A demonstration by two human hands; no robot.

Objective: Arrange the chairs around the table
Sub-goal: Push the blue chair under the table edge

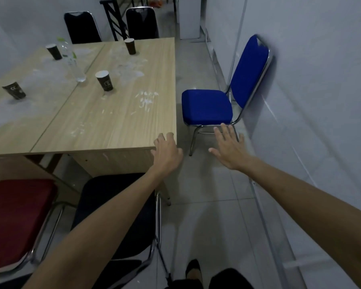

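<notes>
A: Where is the blue chair (206, 106) placed?
B: Against the wall (311, 80), apart from the worktop (113, 113).
A: And the hands?
B: Left hand (167, 152) and right hand (227, 147) are spread empty, extended toward it, presumably for pulling in.

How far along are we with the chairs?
Done: two black chairs at the far side, red chair and black chair at the near side of the table. In hand: both hands, left and right, open, reaching toward the blue chair. Left: it stands against the wall, apart from the table.
</notes>
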